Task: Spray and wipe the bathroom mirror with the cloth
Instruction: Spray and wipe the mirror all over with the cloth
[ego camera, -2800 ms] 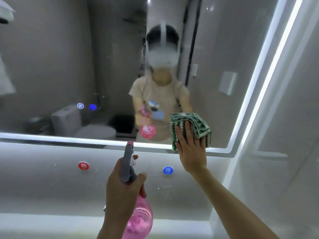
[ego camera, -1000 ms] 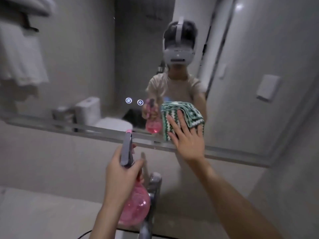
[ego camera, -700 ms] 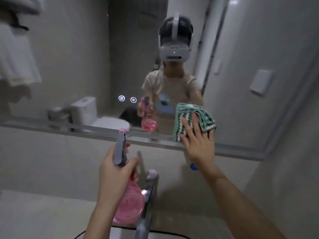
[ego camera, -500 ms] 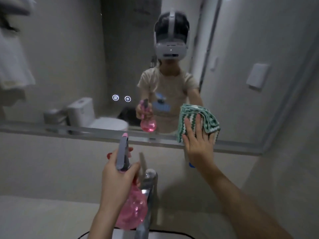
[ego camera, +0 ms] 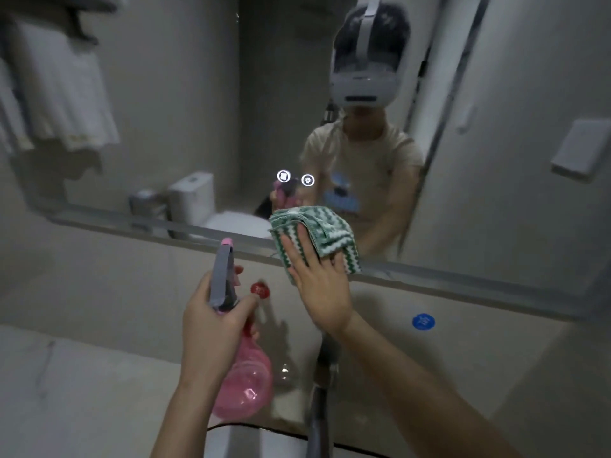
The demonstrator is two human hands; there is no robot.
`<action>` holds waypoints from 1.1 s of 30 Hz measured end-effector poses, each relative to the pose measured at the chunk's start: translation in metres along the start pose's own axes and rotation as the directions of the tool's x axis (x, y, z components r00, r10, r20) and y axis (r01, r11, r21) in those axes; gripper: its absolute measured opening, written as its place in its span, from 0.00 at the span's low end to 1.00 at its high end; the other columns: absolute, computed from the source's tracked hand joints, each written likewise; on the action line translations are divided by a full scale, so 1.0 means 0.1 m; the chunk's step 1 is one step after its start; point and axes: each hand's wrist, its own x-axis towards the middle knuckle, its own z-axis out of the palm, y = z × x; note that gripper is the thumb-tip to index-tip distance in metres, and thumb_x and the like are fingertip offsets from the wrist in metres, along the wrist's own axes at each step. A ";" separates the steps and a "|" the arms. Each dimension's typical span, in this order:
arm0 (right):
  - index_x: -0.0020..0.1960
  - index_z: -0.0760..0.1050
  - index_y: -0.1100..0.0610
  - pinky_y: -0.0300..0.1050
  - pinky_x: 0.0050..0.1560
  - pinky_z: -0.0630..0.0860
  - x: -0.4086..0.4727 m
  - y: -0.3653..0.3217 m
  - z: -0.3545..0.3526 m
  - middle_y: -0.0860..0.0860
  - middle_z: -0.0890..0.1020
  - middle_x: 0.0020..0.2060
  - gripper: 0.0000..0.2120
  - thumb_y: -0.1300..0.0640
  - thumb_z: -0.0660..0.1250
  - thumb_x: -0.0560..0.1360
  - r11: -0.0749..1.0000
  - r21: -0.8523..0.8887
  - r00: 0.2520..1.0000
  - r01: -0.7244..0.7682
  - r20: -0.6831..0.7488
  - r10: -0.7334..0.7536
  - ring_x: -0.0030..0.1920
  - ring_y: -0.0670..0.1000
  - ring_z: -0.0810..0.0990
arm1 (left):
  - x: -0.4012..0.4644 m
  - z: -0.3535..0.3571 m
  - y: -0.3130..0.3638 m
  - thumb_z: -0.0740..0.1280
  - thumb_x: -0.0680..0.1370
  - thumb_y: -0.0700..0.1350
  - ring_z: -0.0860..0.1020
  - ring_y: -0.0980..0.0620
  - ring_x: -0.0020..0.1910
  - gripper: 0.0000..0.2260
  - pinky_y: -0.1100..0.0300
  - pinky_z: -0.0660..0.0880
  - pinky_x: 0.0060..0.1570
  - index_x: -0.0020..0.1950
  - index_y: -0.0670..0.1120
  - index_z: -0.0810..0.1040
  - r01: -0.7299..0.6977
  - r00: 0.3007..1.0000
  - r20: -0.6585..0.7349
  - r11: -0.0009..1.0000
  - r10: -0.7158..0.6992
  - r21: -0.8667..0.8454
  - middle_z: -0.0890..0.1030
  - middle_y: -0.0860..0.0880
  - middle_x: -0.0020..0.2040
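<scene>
Right hand (ego camera: 322,292) is pressing the cloth (ego camera: 317,236) flat-fingered against the mirror (ego camera: 165,110) mid-frame; left hand (ego camera: 211,322) is gripping the sprayer (ego camera: 231,342) below.

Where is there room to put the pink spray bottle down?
The pale countertop left of the spray bottle looks bare. Near the faucet and basin rim it is crowded, below both hands.

blue wall sticker (ego camera: 423,321): 冷 | red wall sticker (ego camera: 260,290): unreadable
</scene>
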 end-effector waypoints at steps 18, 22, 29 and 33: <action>0.76 0.54 0.40 0.53 0.63 0.63 -0.29 1.57 -0.90 0.44 0.52 0.77 0.25 0.42 0.55 0.81 0.983 -0.086 0.984 -0.164 -0.083 0.156 0.55 0.51 0.74 | -0.14 0.99 0.28 0.70 0.69 0.34 0.71 0.47 0.23 0.07 0.57 0.71 0.25 0.43 0.36 0.72 -0.008 0.978 0.206 0.999 0.018 -0.050 0.71 0.38 0.27; 0.76 0.43 0.37 0.60 0.66 0.59 -0.53 2.14 -1.10 0.42 0.41 0.77 0.25 0.38 0.44 0.80 0.935 -0.059 0.933 -0.349 -0.115 0.341 0.64 0.56 0.66 | -0.24 1.39 0.47 0.67 0.71 0.29 0.71 0.49 0.22 0.07 0.61 0.71 0.22 0.40 0.38 0.71 -0.057 0.953 0.297 0.998 0.066 -0.040 0.71 0.38 0.27; 0.77 0.39 0.40 0.70 0.68 0.52 -0.77 2.60 -1.27 0.50 0.48 0.76 0.26 0.38 0.40 0.80 0.781 0.046 0.773 -0.623 -0.121 0.623 0.76 0.49 0.45 | -0.25 1.85 0.73 0.68 0.71 0.30 0.73 0.45 0.26 0.10 0.56 0.74 0.25 0.42 0.44 0.73 -0.151 0.919 0.371 0.988 0.132 0.023 0.74 0.38 0.32; 0.77 0.38 0.43 0.69 0.68 0.48 -0.69 2.55 -1.22 0.52 0.47 0.76 0.26 0.41 0.40 0.81 0.778 0.002 0.767 -0.629 -0.164 0.620 0.76 0.49 0.38 | -0.17 2.02 0.90 0.68 0.70 0.32 0.74 0.47 0.23 0.10 0.56 0.73 0.25 0.41 0.46 0.73 -0.236 0.909 0.363 0.971 0.206 0.041 0.75 0.44 0.27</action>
